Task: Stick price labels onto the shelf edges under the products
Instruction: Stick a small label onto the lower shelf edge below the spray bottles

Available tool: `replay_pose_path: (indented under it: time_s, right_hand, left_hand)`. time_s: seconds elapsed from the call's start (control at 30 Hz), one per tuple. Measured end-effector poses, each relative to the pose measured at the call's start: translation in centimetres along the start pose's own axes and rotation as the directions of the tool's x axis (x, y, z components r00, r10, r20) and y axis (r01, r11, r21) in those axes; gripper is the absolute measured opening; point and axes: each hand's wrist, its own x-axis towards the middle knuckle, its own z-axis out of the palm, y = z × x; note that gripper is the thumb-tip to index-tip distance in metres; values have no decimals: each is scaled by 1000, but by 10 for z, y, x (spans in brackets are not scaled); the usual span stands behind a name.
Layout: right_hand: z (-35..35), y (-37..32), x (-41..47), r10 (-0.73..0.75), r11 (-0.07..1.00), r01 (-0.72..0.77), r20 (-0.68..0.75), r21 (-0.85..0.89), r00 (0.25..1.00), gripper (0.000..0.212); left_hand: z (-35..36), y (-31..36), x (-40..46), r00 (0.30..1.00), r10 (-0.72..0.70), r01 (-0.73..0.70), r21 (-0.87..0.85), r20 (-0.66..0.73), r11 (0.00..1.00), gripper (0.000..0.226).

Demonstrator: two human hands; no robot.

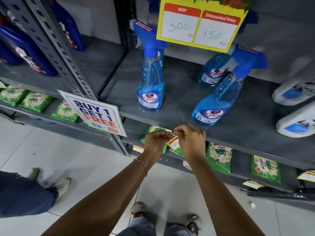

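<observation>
My left hand (pixel 156 141) and my right hand (pixel 190 138) meet just below the front edge of the grey metal shelf (pixel 170 124), fingertips pinched together on a small yellow and white price label (pixel 173 142). The label hangs between both hands, partly hidden by my fingers. Above on that shelf stand blue Colin spray bottles: one upright (pixel 150 86) left of my hands, one leaning (pixel 216 101) to the right, a third (pixel 212 72) behind it. Whether the label touches the shelf edge I cannot tell.
A yellow MRP/discount price card (pixel 201 26) hangs above. A "Buy 1 Get 1 Free" sign (pixel 97 113) sticks out at the left upright. Green detergent packs (pixel 219 157) fill the lower shelf, whose edge carries labels (pixel 138 149). White bottles (pixel 296 106) lie right. Another person's legs (pixel 25 189) stand left.
</observation>
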Motion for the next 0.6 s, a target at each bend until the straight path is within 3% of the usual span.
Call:
replay_pose_path:
  time_s: [0.13, 0.23, 0.6]
  right_hand:
    - [7, 5, -14, 46, 999, -47, -29, -22, 999, 6]
    - [11, 6, -15, 67, 998, -67, -42, -2, 997, 4]
    - [14, 4, -11, 47, 991, -63, -136, -117, 990, 7]
  left_hand:
    - [-10, 6, -2, 969, 248, -241, 296, 12, 924, 15]
    - [-13, 18, -5, 928, 373, -345, 378, -2, 859, 8]
    - [-9, 23, -4, 886, 464, -425, 409, 4, 808, 7]
